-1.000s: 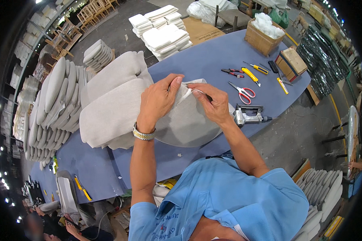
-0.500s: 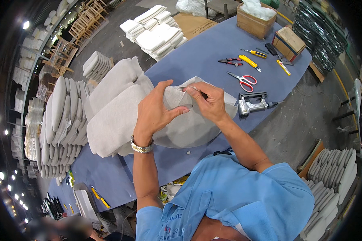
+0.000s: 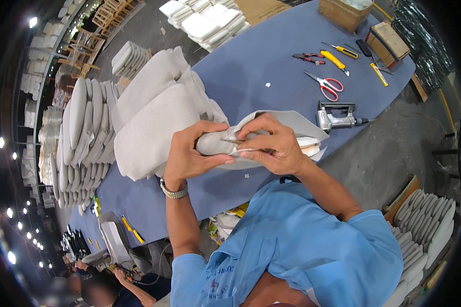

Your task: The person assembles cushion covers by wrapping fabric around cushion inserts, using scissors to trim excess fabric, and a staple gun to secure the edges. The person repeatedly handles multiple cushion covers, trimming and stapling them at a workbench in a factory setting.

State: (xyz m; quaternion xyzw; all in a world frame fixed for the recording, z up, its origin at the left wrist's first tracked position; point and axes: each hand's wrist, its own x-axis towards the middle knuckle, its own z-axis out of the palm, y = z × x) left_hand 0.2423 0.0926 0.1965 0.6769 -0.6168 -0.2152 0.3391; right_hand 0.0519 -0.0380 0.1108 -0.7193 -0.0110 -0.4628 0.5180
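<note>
A seat cushion (image 3: 212, 145) in light grey fabric is tilted up on edge above the blue-covered table. My left hand (image 3: 184, 156) wraps round its rounded end, thumb below and fingers above. My right hand (image 3: 281, 148) is closed on the cushion's fabric edge, fingers pressing into the fold and thumb below. Past the right hand a loose fabric flap (image 3: 297, 123) spreads out, and pale layers (image 3: 310, 146) show under it. To the left of my left hand lies a pile of grey covered pieces (image 3: 153, 123). The cushion's underside is hidden.
On the blue table (image 3: 241, 71) lie a staple gun (image 3: 338, 116), red-handled scissors (image 3: 327, 84), pliers (image 3: 308, 58), a yellow cutter (image 3: 335, 61) and a yellow screwdriver (image 3: 343, 51). Cardboard boxes (image 3: 389, 43) stand far right. Stacked cushions (image 3: 84, 138) rise at left; a co-worker (image 3: 133, 286) sits lower left.
The cushion has been tipped from lying flatter to standing on edge. My left hand has closed round its end, and my right hand has shifted lower along the fabric. The view has moved.
</note>
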